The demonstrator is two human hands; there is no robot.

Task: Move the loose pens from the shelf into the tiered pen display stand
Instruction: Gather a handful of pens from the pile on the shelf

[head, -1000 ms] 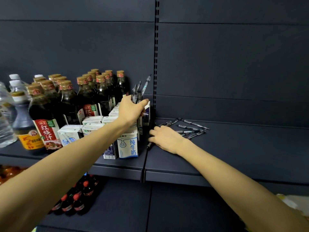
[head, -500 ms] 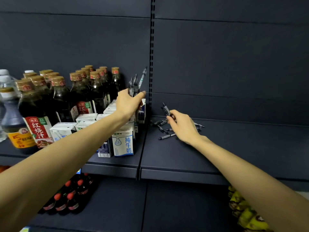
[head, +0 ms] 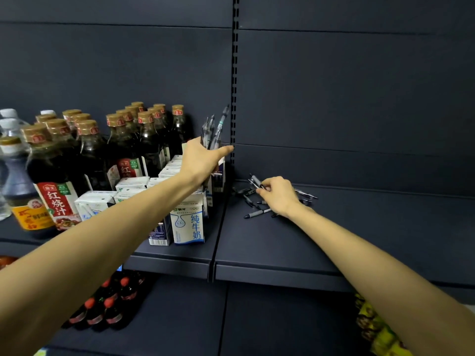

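Nearest the camera, two bare forearms reach forward over the front lip of a dark shelf [head: 270, 255]. On the lower level, red-capped bottles [head: 108, 304] stand at left and yellow packets [head: 375, 327] show at the right edge.

Mid-shelf, white milk cartons [head: 189, 222] stand in rows left of the shelf joint. Right of the joint, the right hand [head: 279, 195] rests low over a scatter of loose pens [head: 257, 214] lying flat on the shelf; its fingertips pinch one pen [head: 255, 181], which tilts up off the surface. Other pens show on both sides of that hand, some partly hidden beneath it.

Farther back, the left hand [head: 203, 160] is curled round a bundle of pens [head: 214, 129] held upright, tips above the fist, thumb extended toward the slotted upright. Directly below that hand sits the pen display stand [head: 218, 176], largely hidden; its tiers cannot be made out.

Rearmost, dark sauce bottles [head: 123, 145] with gold caps line the back panel, and clear bottles [head: 7, 124] stand at far left.
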